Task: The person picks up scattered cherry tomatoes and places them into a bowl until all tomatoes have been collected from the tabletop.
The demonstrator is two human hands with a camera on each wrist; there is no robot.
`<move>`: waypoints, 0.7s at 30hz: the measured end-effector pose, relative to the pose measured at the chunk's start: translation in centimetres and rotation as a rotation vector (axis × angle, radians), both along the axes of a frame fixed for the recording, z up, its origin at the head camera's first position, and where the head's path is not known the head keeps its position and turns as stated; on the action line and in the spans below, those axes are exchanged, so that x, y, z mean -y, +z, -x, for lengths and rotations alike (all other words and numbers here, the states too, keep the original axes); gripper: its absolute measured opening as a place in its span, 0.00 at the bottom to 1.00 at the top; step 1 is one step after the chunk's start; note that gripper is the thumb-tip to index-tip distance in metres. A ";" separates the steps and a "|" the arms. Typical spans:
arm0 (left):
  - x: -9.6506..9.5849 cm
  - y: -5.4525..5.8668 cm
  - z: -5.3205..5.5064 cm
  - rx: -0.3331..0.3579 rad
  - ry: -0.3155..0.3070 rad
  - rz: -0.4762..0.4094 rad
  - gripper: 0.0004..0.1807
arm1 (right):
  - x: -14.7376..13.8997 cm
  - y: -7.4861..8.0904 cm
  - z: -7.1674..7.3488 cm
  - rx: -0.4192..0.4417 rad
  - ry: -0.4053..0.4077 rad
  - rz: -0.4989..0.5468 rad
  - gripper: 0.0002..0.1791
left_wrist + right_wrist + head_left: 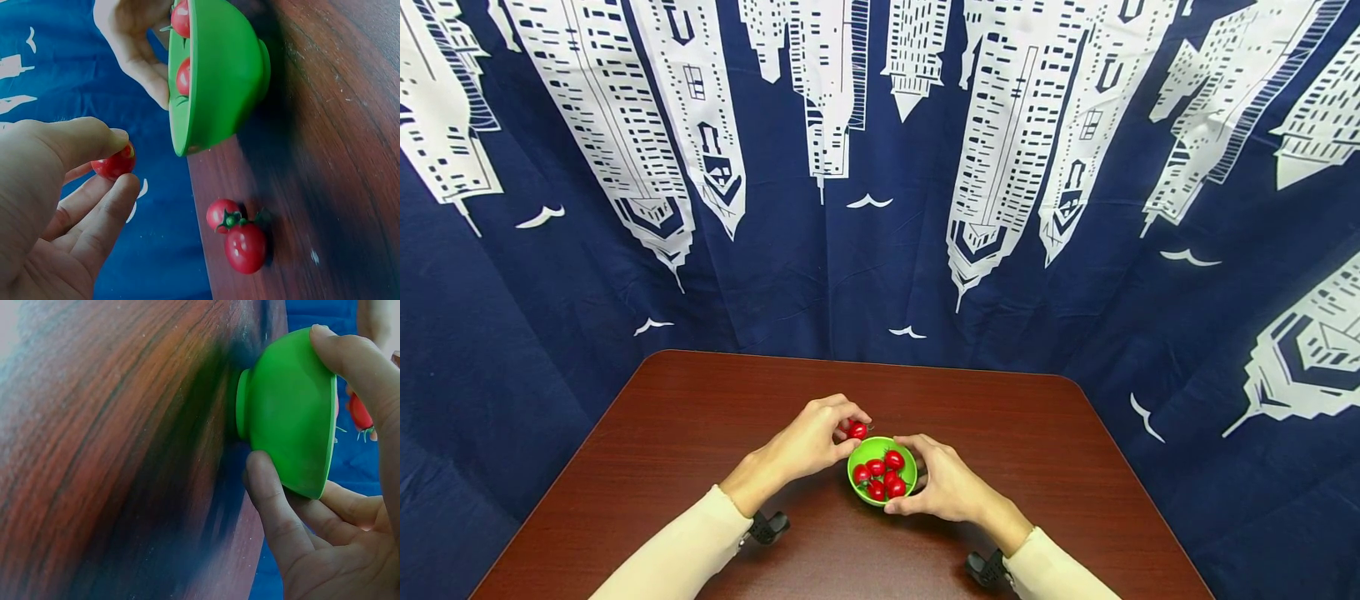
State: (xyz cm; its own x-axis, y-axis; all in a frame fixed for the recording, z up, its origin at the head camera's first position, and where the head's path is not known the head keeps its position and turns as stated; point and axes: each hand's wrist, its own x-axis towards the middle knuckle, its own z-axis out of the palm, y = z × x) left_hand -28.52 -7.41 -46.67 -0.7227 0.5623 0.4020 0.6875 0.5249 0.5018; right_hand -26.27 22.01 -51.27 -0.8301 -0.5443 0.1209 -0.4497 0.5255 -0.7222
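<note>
My left hand [811,440] pinches a small red cherry tomato [114,164] between thumb and fingertips, beside the far left rim of a green bowl [880,503]. Several cherry tomatoes [876,467], some with green stems, lie inside the bowl. Around the bowl's right side curls my right hand [953,483], its thumb at the near rim and its fingers along the far side. In the right wrist view a fingertip presses low on the outer wall near the foot. Two more tomatoes [245,249] rest on the table in the left wrist view; the left hand hides that spot from above.
The reddish-brown wooden table [737,383] has rounded far corners. Behind it and along its sides hangs a dark blue cloth [790,275] with white buildings and birds. Each wrist wears a black strap with a small device [769,528].
</note>
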 end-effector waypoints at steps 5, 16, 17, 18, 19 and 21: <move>-0.5 0.0 0.0 -0.004 -0.010 0.012 0.16 | -0.1 -0.1 0.1 -0.002 0.005 0.005 0.57; -1.5 -0.3 0.1 -0.003 -0.041 -0.001 0.16 | -0.1 -0.1 0.1 -0.007 0.007 -0.004 0.57; -1.5 -0.3 0.1 -0.001 -0.043 -0.001 0.16 | -0.1 -0.1 0.1 -0.008 0.006 -0.006 0.57; -1.5 -0.4 0.1 0.000 -0.045 0.000 0.16 | 0.0 -0.1 0.1 -0.009 0.006 -0.006 0.57; -1.6 -0.4 0.1 0.001 -0.046 -0.001 0.16 | 0.0 -0.1 0.1 -0.009 0.005 -0.007 0.57; -1.6 -0.5 0.1 0.002 -0.048 0.000 0.16 | 0.0 -0.1 0.1 -0.010 0.006 -0.009 0.57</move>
